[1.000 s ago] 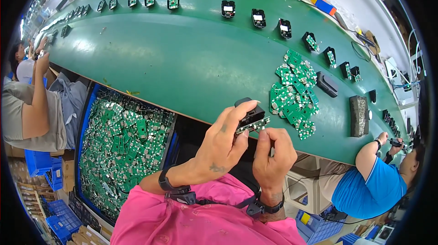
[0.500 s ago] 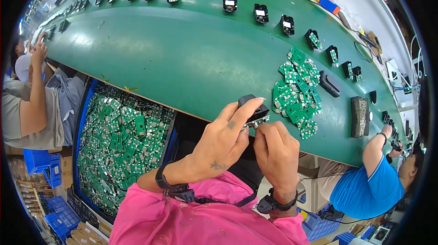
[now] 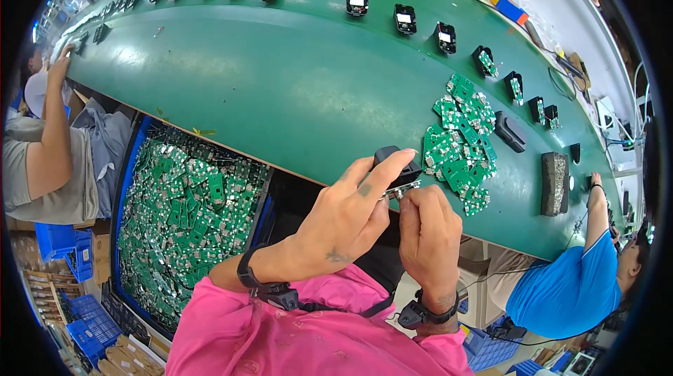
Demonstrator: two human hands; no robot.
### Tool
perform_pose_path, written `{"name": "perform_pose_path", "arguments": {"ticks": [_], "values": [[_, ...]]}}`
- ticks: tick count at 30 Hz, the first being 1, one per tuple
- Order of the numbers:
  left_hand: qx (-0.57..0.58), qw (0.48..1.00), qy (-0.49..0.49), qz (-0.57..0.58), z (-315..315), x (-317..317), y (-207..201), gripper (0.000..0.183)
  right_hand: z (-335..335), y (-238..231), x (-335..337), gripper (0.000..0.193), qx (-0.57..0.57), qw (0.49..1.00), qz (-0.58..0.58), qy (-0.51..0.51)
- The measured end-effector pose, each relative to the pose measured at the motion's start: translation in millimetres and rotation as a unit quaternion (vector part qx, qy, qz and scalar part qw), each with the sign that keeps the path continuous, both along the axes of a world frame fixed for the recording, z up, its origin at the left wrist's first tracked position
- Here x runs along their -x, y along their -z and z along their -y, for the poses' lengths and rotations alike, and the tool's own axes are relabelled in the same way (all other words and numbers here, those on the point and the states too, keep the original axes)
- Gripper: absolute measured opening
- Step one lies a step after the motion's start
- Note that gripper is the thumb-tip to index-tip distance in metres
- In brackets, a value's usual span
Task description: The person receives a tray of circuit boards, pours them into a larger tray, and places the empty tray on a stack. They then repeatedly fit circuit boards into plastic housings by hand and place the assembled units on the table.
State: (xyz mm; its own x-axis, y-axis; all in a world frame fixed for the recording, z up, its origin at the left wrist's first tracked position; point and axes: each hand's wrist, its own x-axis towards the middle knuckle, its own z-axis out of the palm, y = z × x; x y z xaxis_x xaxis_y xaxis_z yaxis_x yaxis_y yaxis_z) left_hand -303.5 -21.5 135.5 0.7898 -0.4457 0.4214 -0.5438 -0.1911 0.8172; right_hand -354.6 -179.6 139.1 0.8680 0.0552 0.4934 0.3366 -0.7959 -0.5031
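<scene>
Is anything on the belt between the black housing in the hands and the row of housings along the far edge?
Mostly bare green belt lies between. The small black plastic housing, held by the left hand and right hand, has only the pile of green circuit boards beside it on the right; the row of black housings sits beyond.

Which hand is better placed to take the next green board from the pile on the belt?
Probably the right hand: it is nearer the pile of green boards, pinching only the metal pins, while the left hand grips the black housing.
</scene>
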Motion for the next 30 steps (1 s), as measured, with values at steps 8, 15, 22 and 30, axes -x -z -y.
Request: {"name": "perform_pose_path", "arguments": {"ticks": [8, 15, 22, 30], "values": [[-0.029, 0.999, -0.015, 0.005, 2.6, 3.1, -1.3, 0.062, -2.5, -0.7, 2.0, 0.013, 0.054, 0.997, 0.044, 0.016], [-0.070, 0.998, -0.007, -0.004, -1.0, -0.3, -2.5, 0.065, -3.6, 5.6, 1.5, 0.014, 0.095, 0.993, 0.055, 0.029], [-0.054, 0.998, 0.009, -0.016, -0.2, -0.3, 0.0, 0.067, 1.1, 4.6, 2.3, 0.017, 0.087, 0.995, 0.051, -0.002], [-0.060, 0.998, -0.011, 0.006, 5.6, 3.0, -1.0, 0.066, -6.5, 5.5, 3.7, 0.010, 0.045, 0.997, 0.049, 0.031]]}}
